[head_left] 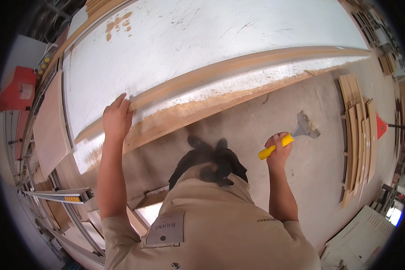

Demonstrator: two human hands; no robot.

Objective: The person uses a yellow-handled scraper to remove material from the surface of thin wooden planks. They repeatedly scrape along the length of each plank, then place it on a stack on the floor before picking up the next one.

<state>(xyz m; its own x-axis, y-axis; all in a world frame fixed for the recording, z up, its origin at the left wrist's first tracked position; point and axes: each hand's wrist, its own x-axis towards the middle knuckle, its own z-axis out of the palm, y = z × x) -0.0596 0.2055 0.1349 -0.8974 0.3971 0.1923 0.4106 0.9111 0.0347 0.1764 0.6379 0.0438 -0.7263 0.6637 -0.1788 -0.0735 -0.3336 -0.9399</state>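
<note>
The left hand lies across a long wooden strip close to its left end, fingers together and nearly straight; its underside is hidden, so I cannot tell whether the thumb pinches the wood. The right hand is closed around the handle of a scraper, its curled fingers covering the middle of the yellow grip. The scraper is held out past the near edge of the white surface, above the concrete floor; its blade's tip looks ragged and crumbly, too blurred to tell metal from residue. The surface's far edge is cut off by the picture's rim. The strip is straight-grained and narrow, bowed by the lens, running along the near edge from beside the near left corner to the right corner. Between strip and near edge, glossy white gives way to a rough, tan band. The white is smooth but scratched, with blotchy brown patches toward the far left corner. Flat wooden boards lie stacked beyond the right corner, their lower layers hard to make out.
</note>
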